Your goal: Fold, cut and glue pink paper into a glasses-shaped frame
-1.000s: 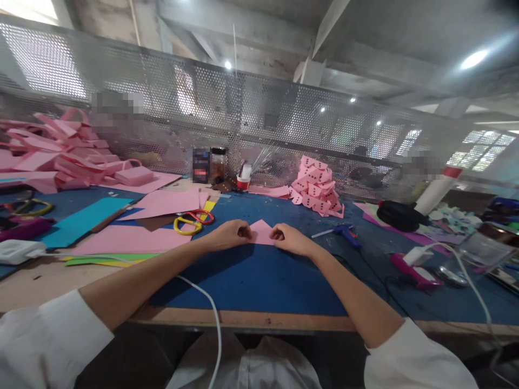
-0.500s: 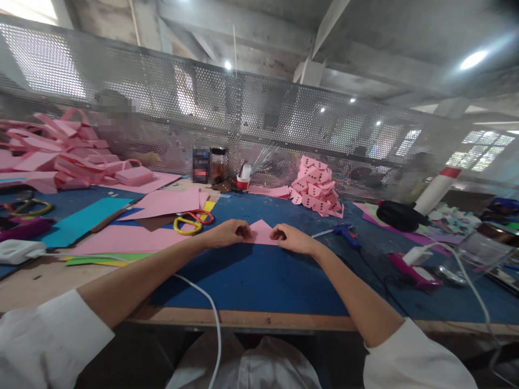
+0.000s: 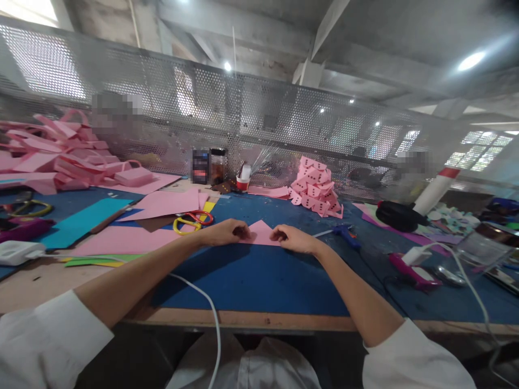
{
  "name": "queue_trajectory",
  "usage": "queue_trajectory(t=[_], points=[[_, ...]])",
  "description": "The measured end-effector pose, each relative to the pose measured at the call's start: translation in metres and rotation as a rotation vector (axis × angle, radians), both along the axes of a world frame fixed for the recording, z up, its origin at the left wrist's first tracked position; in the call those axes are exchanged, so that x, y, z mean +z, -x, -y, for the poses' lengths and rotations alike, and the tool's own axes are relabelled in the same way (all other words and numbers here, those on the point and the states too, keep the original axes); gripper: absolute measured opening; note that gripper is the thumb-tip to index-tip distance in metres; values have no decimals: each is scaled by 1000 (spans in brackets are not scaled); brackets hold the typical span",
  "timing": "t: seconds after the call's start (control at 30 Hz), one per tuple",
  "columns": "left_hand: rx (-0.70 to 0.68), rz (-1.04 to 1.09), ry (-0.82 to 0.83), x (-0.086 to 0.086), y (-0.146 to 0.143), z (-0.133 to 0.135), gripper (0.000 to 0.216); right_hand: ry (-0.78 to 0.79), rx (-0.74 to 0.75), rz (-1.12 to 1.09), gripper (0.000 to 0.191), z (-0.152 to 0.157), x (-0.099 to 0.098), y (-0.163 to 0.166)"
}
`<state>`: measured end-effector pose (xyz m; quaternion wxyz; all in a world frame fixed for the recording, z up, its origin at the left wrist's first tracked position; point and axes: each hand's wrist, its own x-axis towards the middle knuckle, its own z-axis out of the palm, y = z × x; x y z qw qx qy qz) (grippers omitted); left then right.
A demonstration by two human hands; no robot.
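Note:
A small pink paper piece [image 3: 261, 233] with a pointed top lies on the blue mat [image 3: 259, 275] in the middle of the table. My left hand [image 3: 225, 233] pinches its left edge with curled fingers. My right hand [image 3: 292, 239] pinches its right edge the same way. Both forearms reach out over the mat from white sleeves.
Yellow-and-red scissors [image 3: 190, 221] lie left of my hands on pink sheets [image 3: 166, 204]. A heap of folded pink pieces [image 3: 316, 188] sits behind, another pile [image 3: 60, 156] far left. A blue glue gun [image 3: 344, 233], cables and a white bottle [image 3: 436, 190] are to the right. A perforated metal screen [image 3: 251, 119] backs the table.

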<state>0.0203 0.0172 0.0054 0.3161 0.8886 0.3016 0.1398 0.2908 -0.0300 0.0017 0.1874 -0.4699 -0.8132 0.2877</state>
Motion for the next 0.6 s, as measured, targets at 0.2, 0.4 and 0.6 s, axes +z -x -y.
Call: queue_trajectory(t=[0.2, 0.4, 0.6], points=[[-37, -3, 26, 0, 3, -4, 41, 26, 11, -2, 45, 2, 3, -1], [-70, -5, 52, 1, 5, -5, 40, 44, 18, 4, 49, 1, 5, -3], [-95, -2, 70, 2, 8, -7, 38, 42, 29, 5, 51, 2, 6, -5]])
